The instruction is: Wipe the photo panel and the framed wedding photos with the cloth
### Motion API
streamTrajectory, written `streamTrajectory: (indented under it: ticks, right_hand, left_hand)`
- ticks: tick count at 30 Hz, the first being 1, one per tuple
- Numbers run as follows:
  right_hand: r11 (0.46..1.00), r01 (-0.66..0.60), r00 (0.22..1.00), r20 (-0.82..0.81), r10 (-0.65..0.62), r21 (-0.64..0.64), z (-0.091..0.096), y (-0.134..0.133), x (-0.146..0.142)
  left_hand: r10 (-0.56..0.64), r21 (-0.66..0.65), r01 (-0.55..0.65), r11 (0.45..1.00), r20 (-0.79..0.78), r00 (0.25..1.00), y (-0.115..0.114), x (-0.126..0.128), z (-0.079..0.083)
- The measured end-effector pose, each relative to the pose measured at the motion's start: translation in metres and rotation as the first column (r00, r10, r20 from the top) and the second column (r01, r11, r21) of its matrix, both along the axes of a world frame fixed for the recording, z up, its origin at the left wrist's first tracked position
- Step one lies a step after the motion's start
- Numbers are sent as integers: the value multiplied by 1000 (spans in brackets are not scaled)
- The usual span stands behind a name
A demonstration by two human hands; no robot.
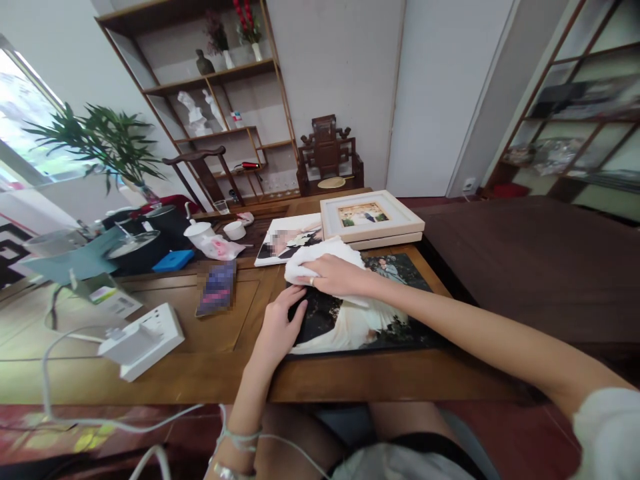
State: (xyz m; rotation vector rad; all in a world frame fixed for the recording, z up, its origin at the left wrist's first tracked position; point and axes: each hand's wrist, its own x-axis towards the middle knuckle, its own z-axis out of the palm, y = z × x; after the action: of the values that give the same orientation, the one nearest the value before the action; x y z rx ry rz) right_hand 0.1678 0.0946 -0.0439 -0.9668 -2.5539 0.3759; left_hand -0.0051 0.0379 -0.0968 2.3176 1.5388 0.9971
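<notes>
R hand point(333, 275): fingers closed on a bunched white cloth point(334, 251), ring on one finger, cloth on the upper L part of a dark photo panel point(361, 319). L hand point(277, 323): holding nothing I can see, thumb + fingers apart, at the panel's L edge, tips close to the cloth. Panel lies flat, near edge of the counter point(380, 378); pic = pale gown on dark bg, partly hidden by R forearm.

Just behind: white-edged print point(290, 241), part pixelated, & a light-framed photo point(373, 217) stacked on another frame. L of the hands: pixelated flat item point(217, 288), can't tell what; then blue box point(173, 261), white power strip point(153, 337) w/ adapter plugged in. Farther back L: white teapot point(199, 231), dark pots, plastic bag point(220, 247).

Beyond the counter, from where I'm standing: carved wood chair point(326, 150), shelf unit point(240, 75) w/ vases + white figurines, leafy plant point(113, 143) nr window.
</notes>
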Motion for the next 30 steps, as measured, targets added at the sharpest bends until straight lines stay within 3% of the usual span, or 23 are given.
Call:
streamTrajectory:
  ticks: [3, 10, 14, 21, 25, 30]
  right_hand:
    - [999, 40, 999, 13, -40, 5, -5, -7, 20]
    - [981, 195, 980, 40, -196, 25, -16, -34, 106]
    - [968, 249, 967, 38, -250, 37, -19, -36, 138]
    - [964, 238, 966, 70, -247, 118, -31, -52, 136]
    - [972, 60, 986, 137, -93, 228, -33, -97, 127]
    - [979, -121, 978, 187, 90, 164, -25, -141, 119]
  left_hand:
    - [-16, -7, 16, 1000, 12, 1000, -1, 0, 0]
    - [-31, -23, 32, 999, 36, 999, -1, 0, 0]
    - [-36, -20, 37, 999, 39, 999, 0, 0, 0]
    - [-27, -22, 28, 999, 34, 999, 0, 0, 0]
    - [-24, -27, 24, 999, 21, 999, -2, 1, 1]
    - [-18, -65, 19, 998, 10, 1000, -3, 4, 3]
